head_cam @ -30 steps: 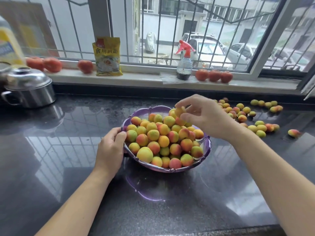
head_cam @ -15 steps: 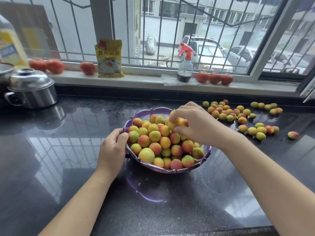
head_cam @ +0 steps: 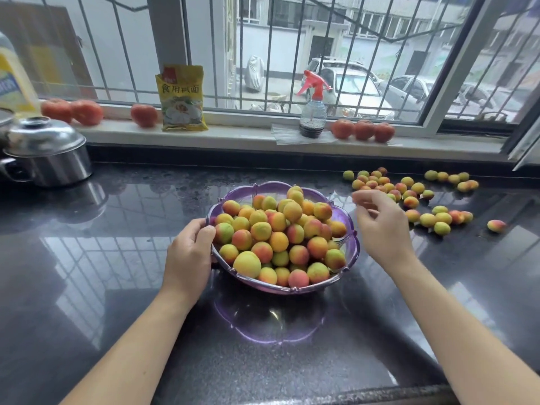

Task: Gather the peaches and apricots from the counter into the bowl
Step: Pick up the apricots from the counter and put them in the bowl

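Left hand (head_cam: pixel 190 252) grips bowl (head_cam: pixel 352 249) rim. Right hand (head_cam: pixel 382 229) empty, fingers loosely spread, beside bowl. Bowl heaped with fruit (head_cam: pixel 277 238); loose fruit (head_cam: pixel 409 197) on bench (head_cam: pixel 102 258) right.

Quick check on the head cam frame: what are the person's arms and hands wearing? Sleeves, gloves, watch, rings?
Nothing worn that shows. Both forearms are bare from the frame's bottom edge to the wrists, with no sleeve cuff in view. The left hand and right hand have no gloves, and no watch, bracelet or ring is visible. Nails look short and unpainted, though the right fingers are slightly blurred.
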